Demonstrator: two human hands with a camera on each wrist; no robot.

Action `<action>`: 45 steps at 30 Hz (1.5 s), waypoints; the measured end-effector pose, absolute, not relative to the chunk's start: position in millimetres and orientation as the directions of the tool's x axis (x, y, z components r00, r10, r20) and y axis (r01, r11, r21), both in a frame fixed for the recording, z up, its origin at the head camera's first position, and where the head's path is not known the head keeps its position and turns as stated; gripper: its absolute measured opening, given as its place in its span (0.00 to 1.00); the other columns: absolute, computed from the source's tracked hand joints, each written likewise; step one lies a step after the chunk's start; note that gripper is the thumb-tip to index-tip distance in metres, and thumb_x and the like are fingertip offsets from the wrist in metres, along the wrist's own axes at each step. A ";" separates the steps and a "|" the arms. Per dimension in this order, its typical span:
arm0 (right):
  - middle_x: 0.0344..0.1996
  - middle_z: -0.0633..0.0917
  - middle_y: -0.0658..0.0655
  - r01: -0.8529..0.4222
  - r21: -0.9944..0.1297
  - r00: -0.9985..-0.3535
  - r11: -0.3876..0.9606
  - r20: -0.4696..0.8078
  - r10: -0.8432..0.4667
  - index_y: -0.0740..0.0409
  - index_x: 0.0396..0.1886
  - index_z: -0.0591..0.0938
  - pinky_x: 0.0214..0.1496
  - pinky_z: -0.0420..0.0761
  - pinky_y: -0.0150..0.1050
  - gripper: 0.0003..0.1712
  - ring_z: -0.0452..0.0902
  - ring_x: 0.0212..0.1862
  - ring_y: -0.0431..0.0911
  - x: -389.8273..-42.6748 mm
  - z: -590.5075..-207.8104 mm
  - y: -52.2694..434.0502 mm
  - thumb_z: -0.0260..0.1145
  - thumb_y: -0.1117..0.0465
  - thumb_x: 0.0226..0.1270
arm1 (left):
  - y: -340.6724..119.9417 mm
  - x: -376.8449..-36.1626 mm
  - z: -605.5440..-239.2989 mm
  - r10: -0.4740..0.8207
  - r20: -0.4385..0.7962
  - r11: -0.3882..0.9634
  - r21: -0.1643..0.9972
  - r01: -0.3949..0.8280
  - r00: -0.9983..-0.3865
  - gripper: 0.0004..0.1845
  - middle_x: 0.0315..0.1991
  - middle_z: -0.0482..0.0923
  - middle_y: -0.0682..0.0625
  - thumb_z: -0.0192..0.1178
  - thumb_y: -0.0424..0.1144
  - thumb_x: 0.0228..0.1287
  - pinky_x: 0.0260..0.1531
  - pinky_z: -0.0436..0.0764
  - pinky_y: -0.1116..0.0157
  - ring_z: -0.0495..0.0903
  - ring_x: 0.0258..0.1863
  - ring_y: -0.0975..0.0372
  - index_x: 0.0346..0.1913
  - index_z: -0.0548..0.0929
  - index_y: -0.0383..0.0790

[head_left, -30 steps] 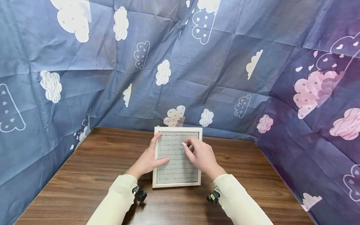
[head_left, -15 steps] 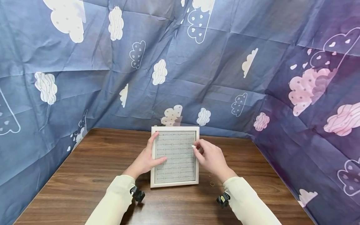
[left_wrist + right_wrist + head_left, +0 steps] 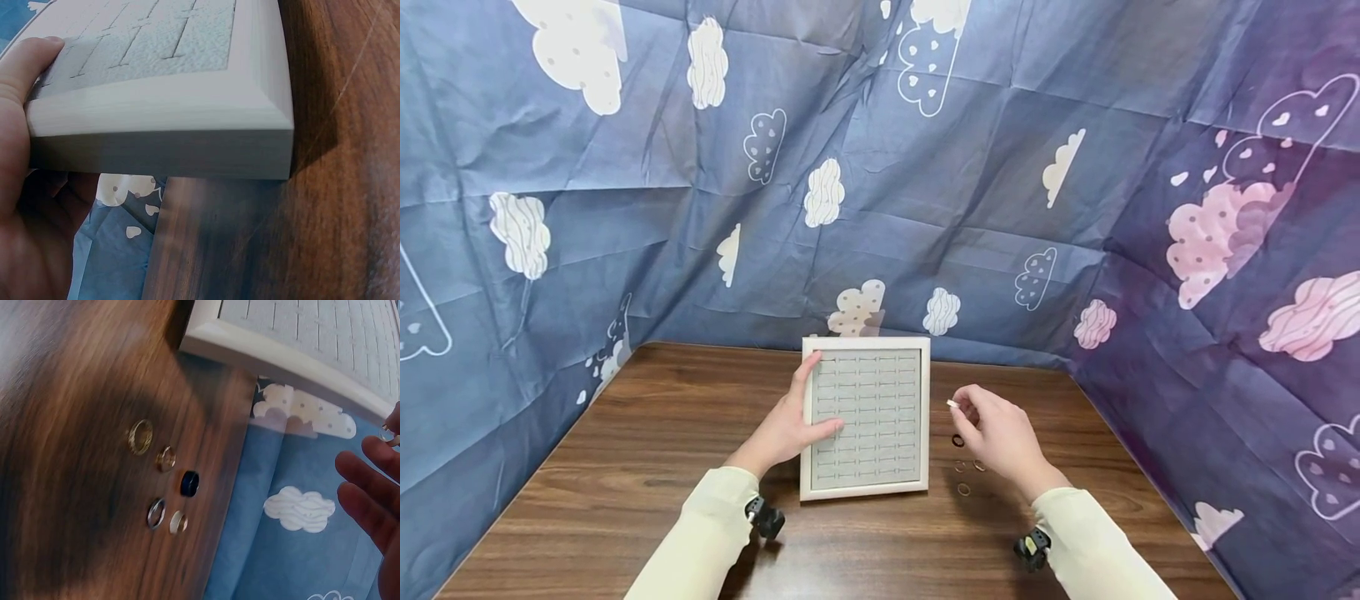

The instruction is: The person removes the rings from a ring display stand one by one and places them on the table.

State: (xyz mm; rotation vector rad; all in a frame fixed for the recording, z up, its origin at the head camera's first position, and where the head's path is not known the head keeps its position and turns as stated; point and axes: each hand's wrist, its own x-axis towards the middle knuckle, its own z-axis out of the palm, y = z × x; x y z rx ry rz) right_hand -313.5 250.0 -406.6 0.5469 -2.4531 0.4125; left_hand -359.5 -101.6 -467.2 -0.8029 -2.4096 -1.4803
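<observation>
A ring display tray (image 3: 924, 417) with a white frame and a grey slotted insert stands propped up on the table. My left hand (image 3: 785, 427) grips its left side; in the left wrist view the thumb (image 3: 44, 53) lies over the front while other fingers are behind the frame. Right of the tray, my right hand (image 3: 1006, 432) pinches a small light ring (image 3: 952, 403) between thumb and index finger. Below that hand several loose rings lie on the wood: a black ring (image 3: 190, 484), a silver ring (image 3: 156, 513), gold rings (image 3: 140, 437) and a white-and-gold ring (image 3: 179, 522).
The brown wooden table (image 3: 700, 400) carries everything. Blue cloth (image 3: 970, 167) with a cloud print hangs behind it and along both sides, close to the table's edges. The tray's top stands near the back cloth.
My right hand has moved from in front of the tray to its right, still pinching the ring. Loose rings beneath it have come into view. My left hand keeps its hold.
</observation>
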 end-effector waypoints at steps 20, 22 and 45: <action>0.27 0.85 0.42 -0.404 -0.148 -0.776 0.903 0.578 -0.253 0.50 0.40 0.84 0.32 0.79 0.41 0.05 0.82 0.30 0.37 -303.1 -420.7 285.7 0.73 0.61 0.72 | -99.5 -360.9 -467.4 0.330 0.416 0.363 0.773 0.520 -0.848 0.62 0.68 0.83 0.39 0.77 0.38 0.66 0.59 0.84 0.46 0.91 0.52 0.50 0.87 0.40 0.61; 0.27 0.85 0.42 -0.399 -0.147 -0.783 0.905 0.568 -0.253 0.50 0.39 0.84 0.33 0.80 0.41 0.05 0.82 0.30 0.36 -303.1 -421.7 288.3 0.73 0.60 0.72 | -99.9 -360.6 -466.6 0.327 0.415 0.366 0.773 0.519 -0.849 0.62 0.68 0.83 0.38 0.78 0.39 0.66 0.59 0.84 0.46 0.91 0.52 0.50 0.87 0.40 0.61; 0.27 0.83 0.37 -0.319 -0.147 -0.904 0.936 0.343 -0.254 0.41 0.36 0.81 0.32 0.77 0.39 0.09 0.79 0.31 0.34 -292.6 -457.9 311.1 0.75 0.59 0.69 | -101.1 -359.6 -467.2 0.328 0.405 0.368 0.777 0.510 -0.853 0.62 0.68 0.83 0.39 0.77 0.38 0.66 0.59 0.85 0.46 0.91 0.52 0.50 0.87 0.39 0.62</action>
